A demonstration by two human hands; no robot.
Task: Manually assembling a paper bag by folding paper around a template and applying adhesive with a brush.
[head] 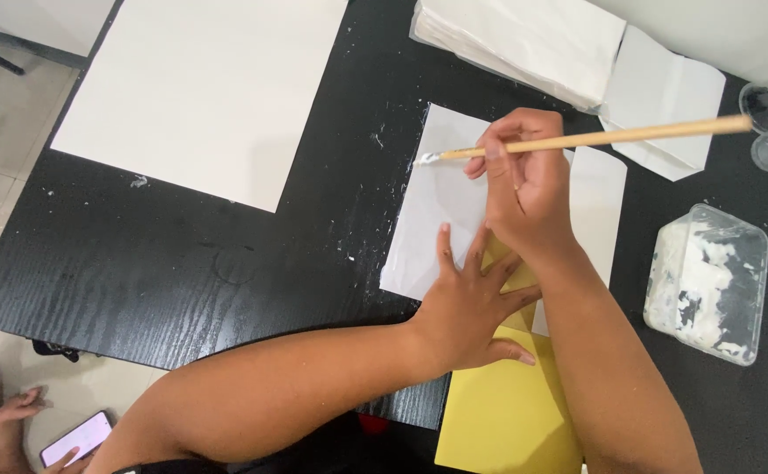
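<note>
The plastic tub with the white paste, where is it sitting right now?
In the head view, the clear plastic tub sits on the black table at the far right, beyond the right hand.

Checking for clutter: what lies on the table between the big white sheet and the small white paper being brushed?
Only bare black table with white glue specks between big white sheet and small white paper, in the head view.

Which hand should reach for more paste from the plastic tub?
Right. The right hand already holds the brush, and the plastic tub sits on that side of the table. The left hand is flat on the white paper, pinning it.
</note>
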